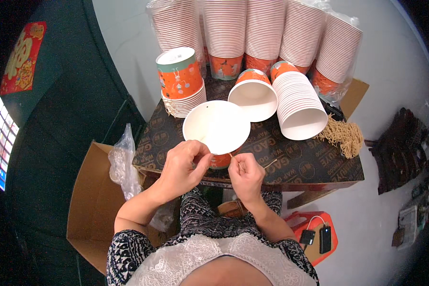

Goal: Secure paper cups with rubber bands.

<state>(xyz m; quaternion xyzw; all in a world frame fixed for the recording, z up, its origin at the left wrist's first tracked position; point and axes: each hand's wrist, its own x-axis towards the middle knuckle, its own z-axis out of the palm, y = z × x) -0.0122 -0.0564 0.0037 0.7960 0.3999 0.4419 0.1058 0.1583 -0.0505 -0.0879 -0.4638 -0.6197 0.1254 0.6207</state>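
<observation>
A large white paper bucket [219,121] with an orange printed outside sits near the table's front edge, its mouth tilted towards me. My left hand [188,164] is closed at its near left rim, fingertips over the edge inside and thumb outside. Whether it also pinches a cord end there is hard to see. My right hand [246,174] is closed on a thin tan cord [270,163] just right of the near wall; one end sticks out to the right past my fingers. Cord also shows at the rim beside my right fingertips.
Behind are tall bagged stacks of paper buckets [226,31]. Nearer stand an upside-down stack [180,78], a single bucket [253,100] and a stack on its side [300,105]. A tan cord bundle [344,136] hangs at the table's right edge. A cardboard box [93,200] stands left.
</observation>
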